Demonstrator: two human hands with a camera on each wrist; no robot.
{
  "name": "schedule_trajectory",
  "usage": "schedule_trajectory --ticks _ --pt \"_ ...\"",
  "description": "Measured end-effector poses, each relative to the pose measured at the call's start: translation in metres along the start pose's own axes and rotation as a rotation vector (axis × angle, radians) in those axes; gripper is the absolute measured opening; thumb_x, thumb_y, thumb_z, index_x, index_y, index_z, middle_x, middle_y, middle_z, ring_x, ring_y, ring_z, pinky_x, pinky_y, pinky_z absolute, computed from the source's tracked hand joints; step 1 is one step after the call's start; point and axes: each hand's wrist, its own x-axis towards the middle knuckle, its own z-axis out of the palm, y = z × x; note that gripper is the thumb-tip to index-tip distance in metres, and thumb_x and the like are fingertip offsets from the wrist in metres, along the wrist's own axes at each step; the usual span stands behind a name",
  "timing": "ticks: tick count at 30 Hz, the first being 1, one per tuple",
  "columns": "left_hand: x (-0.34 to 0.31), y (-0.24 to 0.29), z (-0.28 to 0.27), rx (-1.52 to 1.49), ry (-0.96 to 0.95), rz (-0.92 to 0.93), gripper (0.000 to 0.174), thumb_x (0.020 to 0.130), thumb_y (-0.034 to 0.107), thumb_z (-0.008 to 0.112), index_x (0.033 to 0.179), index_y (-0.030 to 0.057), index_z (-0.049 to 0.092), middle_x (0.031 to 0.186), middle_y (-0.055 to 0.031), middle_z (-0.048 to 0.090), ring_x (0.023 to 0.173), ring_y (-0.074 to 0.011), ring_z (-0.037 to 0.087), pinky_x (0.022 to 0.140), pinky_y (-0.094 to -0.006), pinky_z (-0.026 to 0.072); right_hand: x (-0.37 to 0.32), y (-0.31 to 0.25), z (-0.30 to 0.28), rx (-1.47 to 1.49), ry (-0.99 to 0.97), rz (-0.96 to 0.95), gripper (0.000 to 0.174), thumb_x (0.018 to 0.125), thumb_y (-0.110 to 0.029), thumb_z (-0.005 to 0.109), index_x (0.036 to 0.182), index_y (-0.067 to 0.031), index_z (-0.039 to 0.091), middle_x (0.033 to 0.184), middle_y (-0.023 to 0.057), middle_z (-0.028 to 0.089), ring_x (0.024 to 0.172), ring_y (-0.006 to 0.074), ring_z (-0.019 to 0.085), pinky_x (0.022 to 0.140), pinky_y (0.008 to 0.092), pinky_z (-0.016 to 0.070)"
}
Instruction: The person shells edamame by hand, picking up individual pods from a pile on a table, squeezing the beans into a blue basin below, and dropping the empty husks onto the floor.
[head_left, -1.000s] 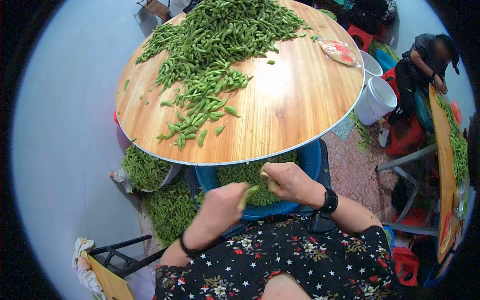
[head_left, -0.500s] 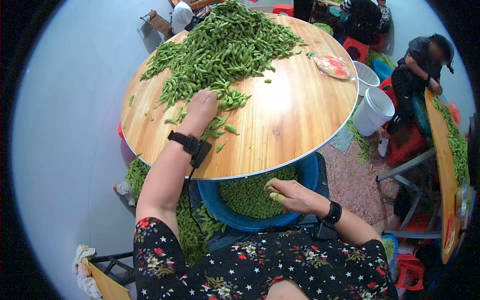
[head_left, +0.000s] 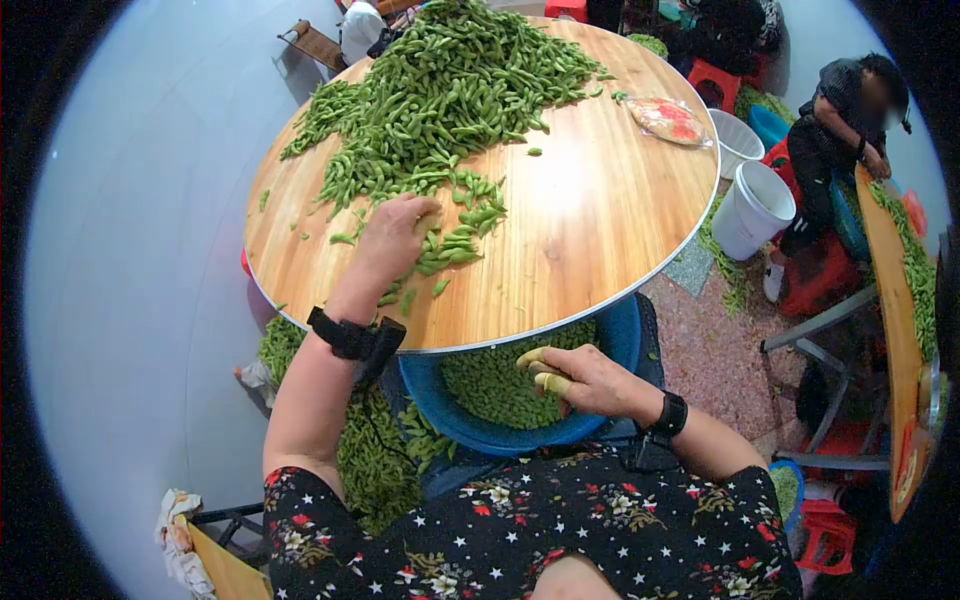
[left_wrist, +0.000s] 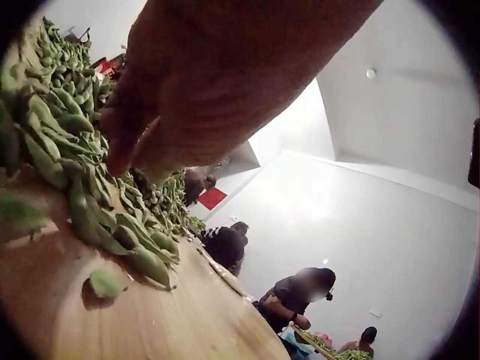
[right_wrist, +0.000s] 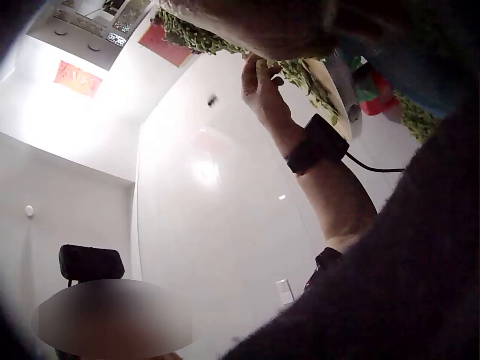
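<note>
The left hand (head_left: 395,235) is over loose green pods (head_left: 455,248) at the near side of a big pod heap (head_left: 460,90) on the round wooden table (head_left: 570,240). Its fingers point down at the pods; no pod shows clearly gripped. In the left wrist view this hand (left_wrist: 195,90) reaches into pods (left_wrist: 97,210); the right wrist view shows its fingers slightly apart. Above the blue tub (head_left: 425,400) of shelled beans (head_left: 500,390), the right hand (head_left: 595,380) has pale coverings on its fingertips, which lie apart with nothing visible between them.
A flowered plastic packet (head_left: 668,120) lies at the table's right. White buckets (head_left: 755,210) stand beyond that edge, near a seated person (head_left: 840,130) at another table (head_left: 895,400). More pods (head_left: 375,460) are piled on the floor left of the tub.
The left hand went from above the tub to the table pods, then slightly nearer; some pods there have shifted right. The right hand remains over the tub, its fingers now more spread.
</note>
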Motion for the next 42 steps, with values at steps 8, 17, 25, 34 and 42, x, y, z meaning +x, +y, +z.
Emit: schedule_trajectory --ticks 8,17,25,34,42 --pt "0.014 0.002 0.04 0.073 -0.233 0.011 0.016 0.078 0.014 0.063 0.09 0.0039 0.066 0.084 -0.0164 0.063 0.08 -0.0347 0.062 0.074 -0.0427 0.0501 0.003 -0.007 0.001 -0.068 0.006 -0.057 0.023 0.092 -0.015 0.049 0.109 0.0003 0.054 0.079 0.0167 0.063 0.057 0.0243 0.064 0.057 0.0363 0.0513" --pt "-0.021 0.068 0.006 -0.587 -0.006 -0.342 0.011 0.085 0.004 0.062 0.095 0.0016 0.059 0.082 -0.004 0.062 0.073 -0.0149 0.061 0.067 -0.0299 0.0493 0.01 -0.011 -0.002 0.172 0.216 -0.085 0.029 0.094 -0.017 0.047 0.115 0.0022 0.055 0.081 0.0077 0.062 0.062 0.0134 0.063 0.051 0.0262 0.0495" --pt "-0.095 0.13 0.019 -1.036 -0.055 -0.504 0.02 0.086 -0.005 0.057 0.105 -0.0019 0.052 0.092 -0.0057 0.06 0.081 -0.0121 0.06 0.074 -0.0263 0.0501 0.015 -0.015 0.005 0.261 0.197 -0.092 0.034 0.097 -0.018 0.047 0.125 0.0007 0.045 0.082 0.0059 0.064 0.058 0.0103 0.061 0.047 0.0222 0.0459" --pt "-0.096 0.129 0.014 -0.616 -0.036 -0.319 0.014 0.088 0.007 0.06 0.099 0.0004 0.066 0.082 -0.0068 0.067 0.077 -0.012 0.063 0.068 -0.026 0.0502 0.025 -0.009 0.004 0.118 0.212 -0.091 0.019 0.094 -0.021 0.048 0.097 -0.0016 0.047 0.072 0.0086 0.06 0.053 0.0165 0.061 0.046 0.0299 0.0461" --pt "-0.069 0.111 0.004 -0.943 -0.112 -0.652 0.018 0.088 0.005 0.058 0.104 -0.0034 0.062 0.076 -0.0069 0.065 0.064 -0.0097 0.062 0.054 -0.023 0.0504 0.055 -0.026 -0.018 0.247 0.195 0.137 0.037 0.096 -0.021 0.046 0.125 0.0013 0.039 0.069 0.0073 0.059 0.047 0.0158 0.058 0.038 0.0276 0.0428"
